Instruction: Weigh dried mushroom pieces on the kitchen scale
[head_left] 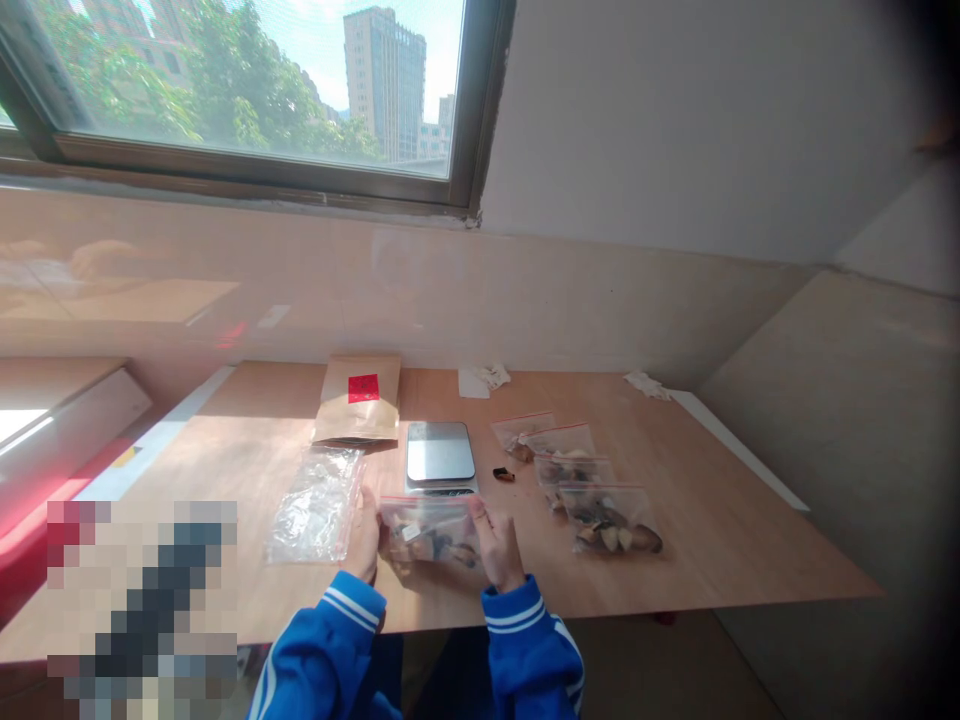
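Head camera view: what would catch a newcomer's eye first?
Probably the bright window, upper left. Next, the red square on the brown paper bag near the back of the table; then the filled clear bag pinched by the right hand, left hand at its other end.

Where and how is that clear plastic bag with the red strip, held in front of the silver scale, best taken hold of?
Probably by its upper side edges, from left and right together. The clear plastic bag is wide and looks limp, its red strip along the top and the dark pieces lower down. The left hand and right hand hold opposite sides.
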